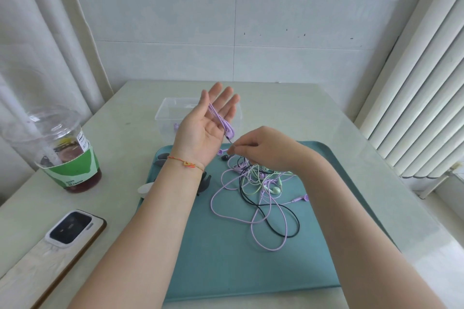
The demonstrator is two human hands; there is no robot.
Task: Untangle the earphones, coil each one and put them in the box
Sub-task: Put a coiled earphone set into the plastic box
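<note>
At left of the frame, an iced drink cup (64, 148) and a phone (72, 229) sit on the pale table (313, 113), well apart from the work. Left of centre, the left hand (206, 128) is raised palm-up, fingers spread wide, with a purple earphone cord (223, 121) wound in loops across the palm. Behind it, the clear box (167, 113) waits at the tray's far edge, with something purple showing inside. Just right of centre, the right hand (261, 150) pinches the cord's free run. Each wrap likely needs even tension so the coil lies flat. Below the right hand, on the teal tray (226, 271), purple, black and green earphones (263, 193) lie knotted; the trailing cord may snag there. Dark clips (204, 182) lie beneath the left forearm.
</note>
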